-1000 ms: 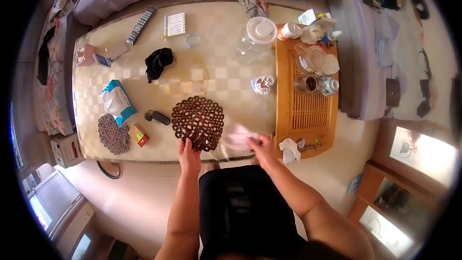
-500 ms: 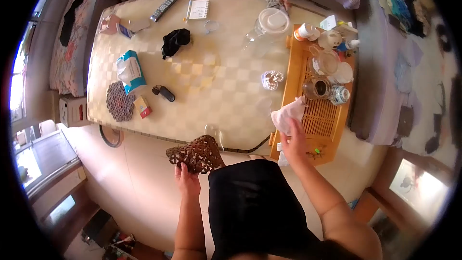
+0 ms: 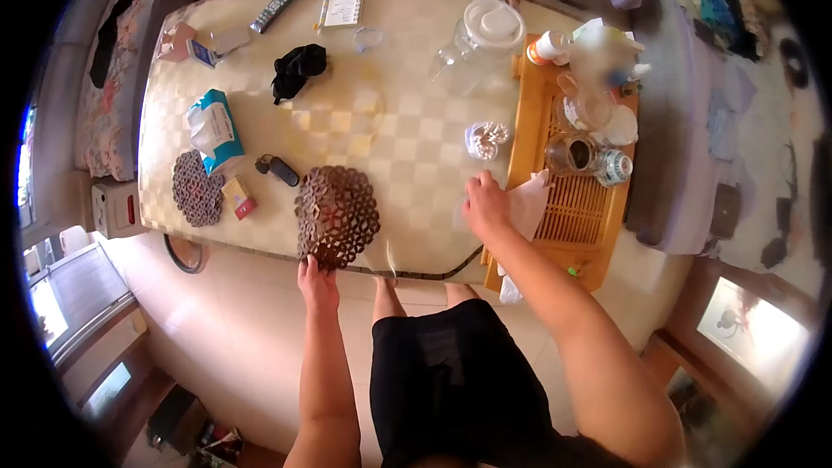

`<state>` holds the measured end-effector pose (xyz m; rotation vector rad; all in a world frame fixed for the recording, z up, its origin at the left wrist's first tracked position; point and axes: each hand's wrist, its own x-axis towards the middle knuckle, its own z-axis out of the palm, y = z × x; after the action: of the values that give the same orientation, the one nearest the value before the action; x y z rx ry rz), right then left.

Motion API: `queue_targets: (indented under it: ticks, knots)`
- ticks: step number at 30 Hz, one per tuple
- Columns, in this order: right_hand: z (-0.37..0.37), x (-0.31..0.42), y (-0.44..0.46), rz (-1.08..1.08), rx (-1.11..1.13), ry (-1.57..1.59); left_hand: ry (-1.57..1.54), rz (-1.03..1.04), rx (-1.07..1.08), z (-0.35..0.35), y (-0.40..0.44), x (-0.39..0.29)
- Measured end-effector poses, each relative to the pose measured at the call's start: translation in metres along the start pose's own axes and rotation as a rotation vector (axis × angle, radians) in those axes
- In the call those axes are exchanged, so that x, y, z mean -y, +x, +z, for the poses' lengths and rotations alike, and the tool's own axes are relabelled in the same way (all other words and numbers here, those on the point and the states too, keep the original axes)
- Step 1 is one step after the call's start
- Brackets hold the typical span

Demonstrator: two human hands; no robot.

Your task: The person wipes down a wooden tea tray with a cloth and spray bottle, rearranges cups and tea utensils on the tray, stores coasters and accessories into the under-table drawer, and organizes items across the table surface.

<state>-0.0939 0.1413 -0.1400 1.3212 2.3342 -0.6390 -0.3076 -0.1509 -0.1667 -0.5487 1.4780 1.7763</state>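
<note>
Head view, looking down on a table (image 3: 416,165) with a pale checkered top. The left hand (image 3: 319,284) grips the near edge of a brown openwork mat (image 3: 338,212), thumb and fingers pinched on its rim. The mat spreads over the near part of the table, left of the middle; whether it lies flat or is slightly raised cannot be told.

The right hand (image 3: 487,206) is above the table just beside the left edge of a wooden tray (image 3: 582,208), its fingers curled inward; whether anything is held between them cannot be told. A pale, thin sheet (image 3: 530,202), partly behind the right wrist, lies over the same edge of the tray. Beyond this hand stands a container of cotton swabs (image 3: 485,140), and farther back a clear pitcher (image 3: 477,48) with a white lid. The tray bears a glass jar (image 3: 576,154) with dark contents and, next to it, a patterned cup (image 3: 614,167).

Left of the mat are a set of keys (image 3: 282,171), a small box (image 3: 238,197), a round grey mat (image 3: 195,192) and a tissue pack (image 3: 221,134) overlapping it.
</note>
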Motion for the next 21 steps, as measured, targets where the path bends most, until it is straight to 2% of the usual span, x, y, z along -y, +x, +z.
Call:
queue_targets:
  ticks: [1,2,4,5,6,7,9,10,14,17,19,21]
  knots:
    - [-0.005,0.000,0.000,-0.010,0.012,0.100,0.069,-0.027,-0.060,0.005,0.000,-0.001]
    - [-0.007,-0.001,-0.001,-0.047,-0.016,0.091,0.260,-0.062,-0.367,0.021,-0.009,-0.002]
    - [-0.007,-0.001,-0.004,-0.121,-0.073,0.079,0.726,0.247,-0.419,0.006,-0.011,0.022]
    - [0.001,-0.002,-0.004,-0.154,-0.228,0.015,0.954,0.411,-0.436,0.013,-0.017,0.025]
    - [0.017,-0.004,-0.002,-0.188,-0.384,-0.049,0.935,0.469,-0.373,0.021,-0.027,0.030]
    - [0.026,-0.004,0.000,-0.223,-0.540,-0.112,0.794,0.424,-0.234,0.032,-0.037,0.036]
    - [0.026,-0.003,0.007,-0.161,-0.265,-0.164,0.514,0.328,0.033,0.048,-0.054,0.048]
    - [0.027,-0.003,0.008,-0.128,-0.125,-0.189,0.576,0.260,0.118,0.057,-0.063,0.052]
    - [0.024,-0.003,0.006,-0.248,-0.070,-0.162,0.584,-0.050,0.430,0.077,-0.070,0.075]
    - [0.015,0.020,-0.020,-0.380,-0.105,-0.021,0.557,-0.303,0.302,0.109,-0.077,0.072]
    - [0.014,0.029,-0.032,-0.434,-0.092,0.058,0.511,-0.375,0.314,0.118,-0.066,0.082]
    - [0.029,0.032,-0.032,-0.364,-0.177,0.114,0.418,-0.447,0.253,0.126,-0.058,0.093]
